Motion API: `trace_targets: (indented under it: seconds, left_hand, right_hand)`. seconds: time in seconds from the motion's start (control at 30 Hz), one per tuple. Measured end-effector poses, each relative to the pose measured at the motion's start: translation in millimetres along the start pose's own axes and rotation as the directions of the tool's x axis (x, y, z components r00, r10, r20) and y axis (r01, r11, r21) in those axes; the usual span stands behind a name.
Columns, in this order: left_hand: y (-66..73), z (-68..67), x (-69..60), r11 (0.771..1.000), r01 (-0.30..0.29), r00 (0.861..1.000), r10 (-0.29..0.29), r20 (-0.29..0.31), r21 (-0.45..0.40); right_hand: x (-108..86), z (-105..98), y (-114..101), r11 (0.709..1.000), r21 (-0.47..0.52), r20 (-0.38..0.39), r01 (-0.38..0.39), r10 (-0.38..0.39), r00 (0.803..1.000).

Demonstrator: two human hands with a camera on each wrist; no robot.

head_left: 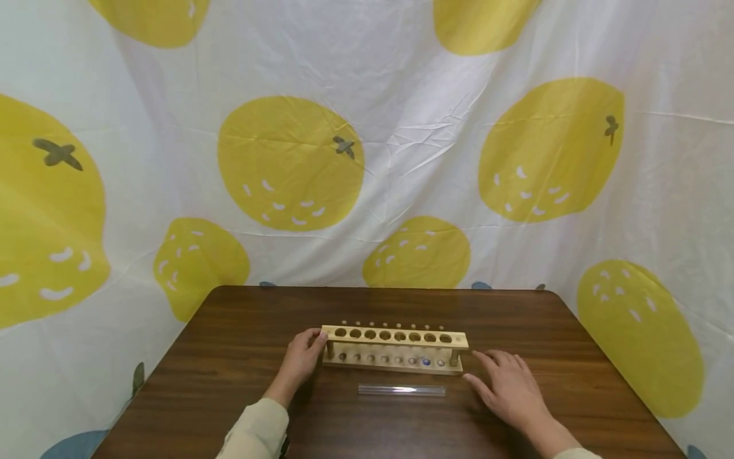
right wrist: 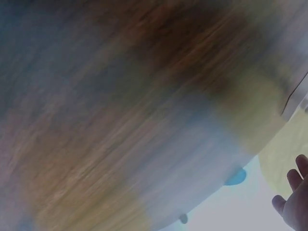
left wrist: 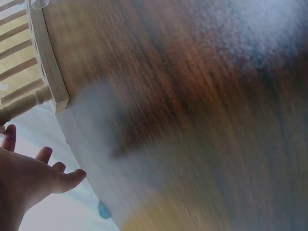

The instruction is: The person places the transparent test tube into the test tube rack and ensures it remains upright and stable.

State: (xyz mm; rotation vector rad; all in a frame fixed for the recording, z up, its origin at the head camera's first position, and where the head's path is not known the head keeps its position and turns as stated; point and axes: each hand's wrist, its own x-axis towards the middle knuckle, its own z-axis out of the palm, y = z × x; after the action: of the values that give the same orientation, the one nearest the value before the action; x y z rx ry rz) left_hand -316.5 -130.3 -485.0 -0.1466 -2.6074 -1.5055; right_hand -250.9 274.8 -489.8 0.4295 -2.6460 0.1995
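A wooden test tube rack (head_left: 395, 335) stands on the table, with a row of round holes along its top board. At its left end is my left hand (head_left: 302, 357), its fingertips at the corner of the top board; in the left wrist view the fingers are spread beside the rack's post (left wrist: 24, 107). My right hand (head_left: 512, 389) hovers or rests just off the rack's right end, fingers loosely extended, holding nothing. Clear glass tubing (head_left: 401, 390), apparently test tubes, lies in front of the rack; how many pieces I cannot tell. One lower spot of the rack shows blue (head_left: 426, 362).
The dark wood-grain table (head_left: 229, 382) reaches back to a white curtain (head_left: 401, 127) printed with yellow lemons, which surrounds it on the far side and both flanks. Short pegs (head_left: 384, 326) stick up in a row behind the rack's top board.
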Motion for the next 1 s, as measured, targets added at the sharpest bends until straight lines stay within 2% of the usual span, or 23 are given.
trace_targets:
  seconds: [0.13, 0.43, 0.7, 0.8, 0.87, 1.0]
  left_hand:
    - [1.2, -0.9, -1.2, 1.0, -0.003, 1.0, 0.003, -0.005, 0.003]
    - [5.3, -3.2, -3.3, 1.0, 0.021, 1.0, -0.022, -0.008, -0.013]
    - [2.9, -1.8, -4.1, 1.0, -0.004, 1.0, 0.004, -0.015, -0.027]
    - [2.1, -1.4, -5.2, 0.999, -0.036, 0.999, 0.035, -0.025, -0.012]
    - [1.0, -1.6, -4.7, 0.999, -0.037, 0.999, 0.037, -0.022, -0.014]
    - [1.1, -1.5, -2.6, 0.999, 0.021, 1.0, -0.021, 0.001, -0.044]
  right_hand:
    - [0.9, 2.2, -9.1, 0.999, 0.025, 0.001, 0.044, -0.044, 0.999]
    - [1.2, 10.5, -38.4, 0.987, 0.091, 0.062, 0.133, -0.139, 0.988]
    - [5.9, 16.5, -63.7, 0.955, 0.144, 0.032, 0.26, -0.267, 0.963]
    - [8.5, 18.4, -70.6, 0.945, 0.16, 0.03, 0.286, -0.295, 0.955]
    - [11.1, 19.2, -74.8, 0.942, 0.172, 0.043, 0.289, -0.3, 0.953]
    - [16.6, 20.5, -81.9, 0.941, 0.178, 0.083, 0.287, -0.305, 0.949]
